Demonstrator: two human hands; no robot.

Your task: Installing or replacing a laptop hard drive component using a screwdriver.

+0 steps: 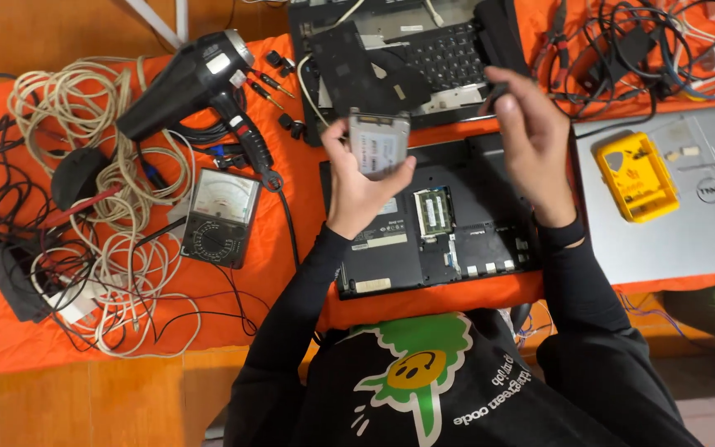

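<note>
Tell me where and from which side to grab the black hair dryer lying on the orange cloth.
Grip the black hair dryer by its slim handle, coming from above. It lies flat on the orange cloth, with the handle angling toward the grey analog multimeter and nothing lying across it. The barrel looks too wide for one hand, and a coil of cream cable crowds its far end.

I see my left hand [357,178] raised, palm up, fingers clamped around something flat. My right hand [531,132] hovers beside it, fingertips seemingly pinched together. Both black-sleeved forearms angle inward.
</note>
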